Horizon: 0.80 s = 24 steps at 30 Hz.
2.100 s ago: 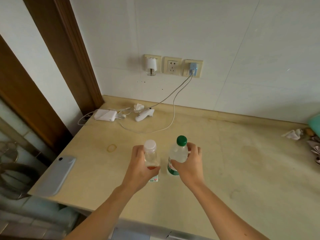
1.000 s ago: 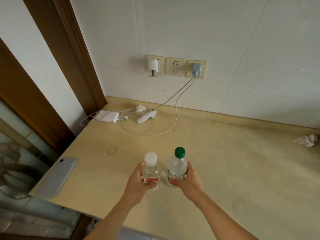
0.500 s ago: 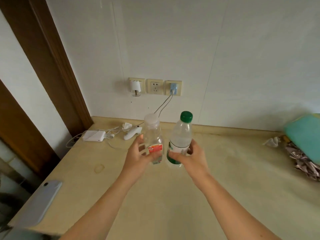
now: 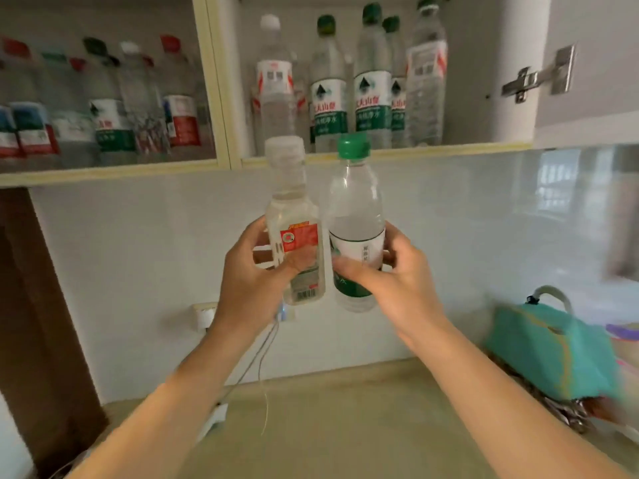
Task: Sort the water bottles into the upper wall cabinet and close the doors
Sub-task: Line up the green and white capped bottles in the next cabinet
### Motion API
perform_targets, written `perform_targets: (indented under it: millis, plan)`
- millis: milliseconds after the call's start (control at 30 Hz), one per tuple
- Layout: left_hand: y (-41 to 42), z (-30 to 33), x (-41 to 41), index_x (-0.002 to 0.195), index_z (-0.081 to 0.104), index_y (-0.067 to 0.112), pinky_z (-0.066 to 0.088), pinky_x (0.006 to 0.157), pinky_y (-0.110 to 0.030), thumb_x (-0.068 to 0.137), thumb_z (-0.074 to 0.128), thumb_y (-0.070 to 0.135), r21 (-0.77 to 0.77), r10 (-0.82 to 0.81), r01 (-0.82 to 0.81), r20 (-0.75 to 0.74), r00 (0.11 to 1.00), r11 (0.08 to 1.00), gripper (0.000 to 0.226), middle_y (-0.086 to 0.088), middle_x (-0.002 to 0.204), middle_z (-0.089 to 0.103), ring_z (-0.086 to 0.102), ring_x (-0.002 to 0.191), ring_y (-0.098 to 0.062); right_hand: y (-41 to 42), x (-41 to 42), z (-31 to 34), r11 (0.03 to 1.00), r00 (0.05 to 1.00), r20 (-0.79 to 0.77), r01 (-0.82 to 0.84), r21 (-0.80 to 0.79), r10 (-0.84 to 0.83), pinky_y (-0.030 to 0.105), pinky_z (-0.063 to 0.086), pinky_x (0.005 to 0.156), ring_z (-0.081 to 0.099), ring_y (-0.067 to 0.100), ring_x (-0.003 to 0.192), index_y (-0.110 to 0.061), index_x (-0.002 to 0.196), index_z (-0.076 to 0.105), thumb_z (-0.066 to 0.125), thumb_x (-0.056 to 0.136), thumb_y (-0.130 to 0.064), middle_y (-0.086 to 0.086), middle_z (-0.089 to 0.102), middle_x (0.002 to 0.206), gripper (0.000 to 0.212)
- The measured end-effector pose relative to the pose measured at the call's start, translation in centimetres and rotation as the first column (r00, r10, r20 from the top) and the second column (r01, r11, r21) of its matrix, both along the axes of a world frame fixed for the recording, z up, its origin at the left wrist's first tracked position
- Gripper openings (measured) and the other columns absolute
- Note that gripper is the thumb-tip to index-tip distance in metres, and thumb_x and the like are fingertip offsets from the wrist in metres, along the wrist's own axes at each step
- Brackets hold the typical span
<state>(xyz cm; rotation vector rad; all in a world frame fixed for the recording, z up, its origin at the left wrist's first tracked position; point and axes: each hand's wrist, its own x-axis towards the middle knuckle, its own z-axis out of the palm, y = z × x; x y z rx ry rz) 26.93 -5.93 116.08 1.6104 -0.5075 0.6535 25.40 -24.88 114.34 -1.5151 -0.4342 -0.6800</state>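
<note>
My left hand (image 4: 256, 271) grips a clear bottle with a white cap and a red label (image 4: 294, 216). My right hand (image 4: 390, 274) grips a clear bottle with a green cap and a green-and-white label (image 4: 356, 209). Both bottles are upright, side by side, raised just below the upper wall cabinet (image 4: 380, 153). Its right section is open and holds several water bottles (image 4: 345, 84). The left section, behind a glass door (image 4: 103, 98), also holds several bottles.
The open cabinet door with its metal hinge (image 4: 532, 77) is at the upper right. A teal bag (image 4: 553, 350) lies on the beige counter (image 4: 328, 426) at right. A cable (image 4: 262, 368) hangs from wall sockets behind my left wrist. A brown door frame (image 4: 38, 305) stands at left.
Both hands have lifted the two bottles off the counter and up toward the cabinet. My view has tilted upward, bringing the cabinet shelves into sight.
</note>
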Motion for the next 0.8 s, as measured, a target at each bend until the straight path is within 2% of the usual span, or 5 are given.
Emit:
perform_targets:
  millis: [67,267,400,633,800]
  plan:
    - [-1.2,3.9,0.3,0.111,0.066,0.048,0.050,0.065,-0.007,0.070,0.078,0.057,0.002,-0.016,0.016,0.059,0.998,1.000,0.044,0.022,0.099,0.071,0.065,0.090,0.005,-1.7,0.1,3.7,1.000,0.998,0.063,0.011,0.015,-0.012,0.013,0.055,0.071,0.071,0.002,0.092,-0.035,0.112,0.068,0.089,0.072,-0.030,-0.013,0.076,0.104,0.045]
    - [-5.0,13.7,1.7,0.105,0.068,0.039,0.049,0.057,-0.008,0.079,0.077,0.055,-0.031,0.015,-0.009,0.178,0.984,0.999,0.031,0.030,0.091,0.069,0.066,0.081,0.011,-6.7,1.1,13.4,0.992,0.977,0.184,0.088,0.095,-0.105,0.024,0.058,0.075,0.074,0.009,0.093,-0.029,0.106,0.072,0.088,0.069,-0.040,-0.006,0.078,0.101,0.042]
    - [-7.6,18.0,3.2,0.104,0.063,0.040,0.046,0.047,-0.005,0.085,0.074,0.049,-0.023,-0.006,0.010,0.181,0.984,1.000,0.024,0.034,0.085,0.068,0.066,0.075,0.014,-10.1,2.5,18.0,0.980,0.961,0.203,0.170,0.107,-0.189,0.015,0.055,0.066,0.074,0.002,0.088,-0.037,0.098,0.073,0.086,0.076,-0.038,-0.013,0.078,0.096,0.025]
    - [-12.1,19.8,8.7,0.120,0.060,0.026,0.050,0.065,-0.026,0.086,0.075,0.040,-0.022,-0.017,0.018,0.037,0.999,1.000,0.039,0.010,0.100,0.069,0.067,0.086,-0.007,-14.2,7.0,21.1,0.958,0.955,0.084,0.285,0.023,-0.286,0.017,0.049,0.062,0.071,0.003,0.084,-0.035,0.099,0.064,0.083,0.081,-0.039,-0.014,0.074,0.090,0.026]
    - [-13.4,19.4,12.2,0.123,0.056,0.027,0.052,0.065,-0.031,0.088,0.072,0.042,-0.056,0.002,-0.006,-0.076,0.997,0.998,0.040,0.005,0.109,0.069,0.068,0.090,-0.016,-15.7,10.0,21.3,0.937,0.939,0.071,0.341,-0.080,-0.336,0.030,0.054,0.080,0.067,0.011,0.098,-0.030,0.117,0.065,0.079,0.082,-0.048,-0.012,0.072,0.106,0.042]
